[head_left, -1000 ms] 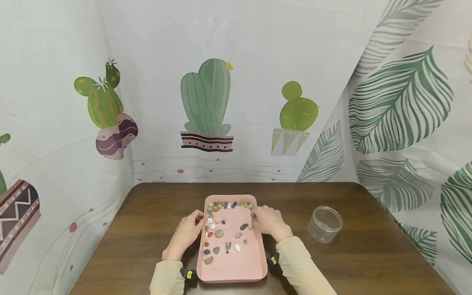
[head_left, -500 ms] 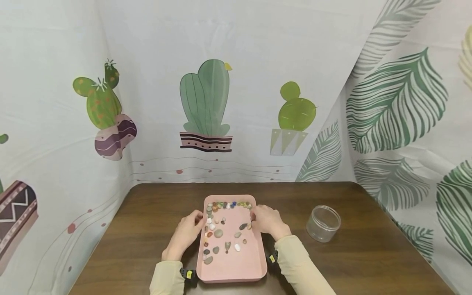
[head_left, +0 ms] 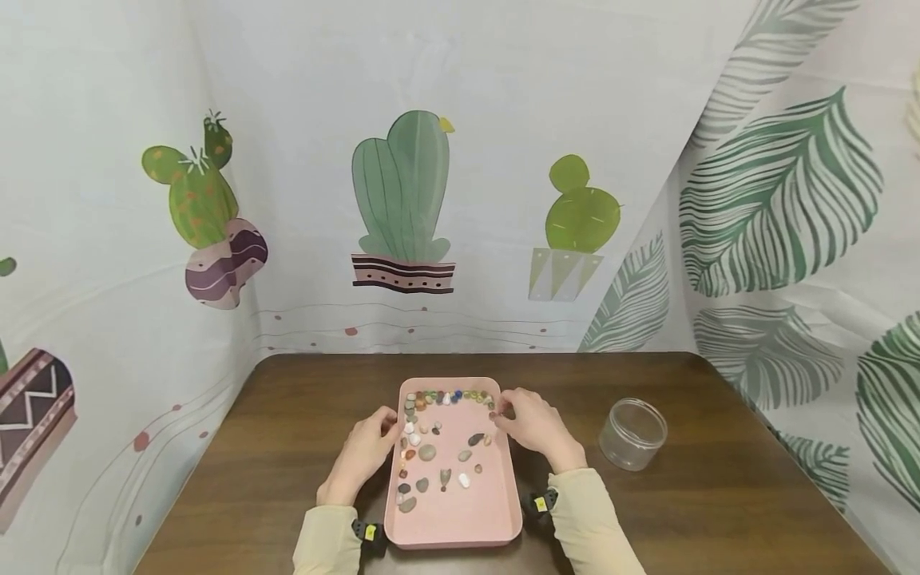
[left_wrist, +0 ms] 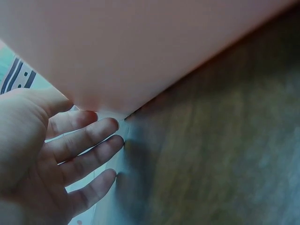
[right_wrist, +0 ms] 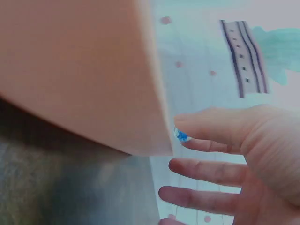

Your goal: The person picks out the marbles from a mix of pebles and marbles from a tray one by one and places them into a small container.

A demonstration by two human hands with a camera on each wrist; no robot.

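Note:
A pink tray (head_left: 460, 519) holds pebbles and glass marbles; several line its back and left sides, and others lie loose inside. My left hand (head_left: 362, 455) rests at the tray's left rim, fingers loosely extended; in the left wrist view the thumb of this hand (left_wrist: 51, 154) reaches to the tray wall (left_wrist: 117, 51). My right hand (head_left: 535, 427) is at the right rim, near the back corner. Between its thumb and index fingertip it pinches a small blue-and-white marble (right_wrist: 182, 135), seen just outside the tray wall in the right wrist view. Its other fingers are extended.
A clear round plastic jar (head_left: 632, 435) stands to the right of the tray. The dark wooden table (head_left: 287, 431) meets a white cloth (head_left: 302, 200) printed with cacti and leaves, behind and on both sides.
My right hand has shifted slightly right and back, away from the tray's inside, and its thumb and index finger show more clearly. My left hand and the tray have stayed in place.

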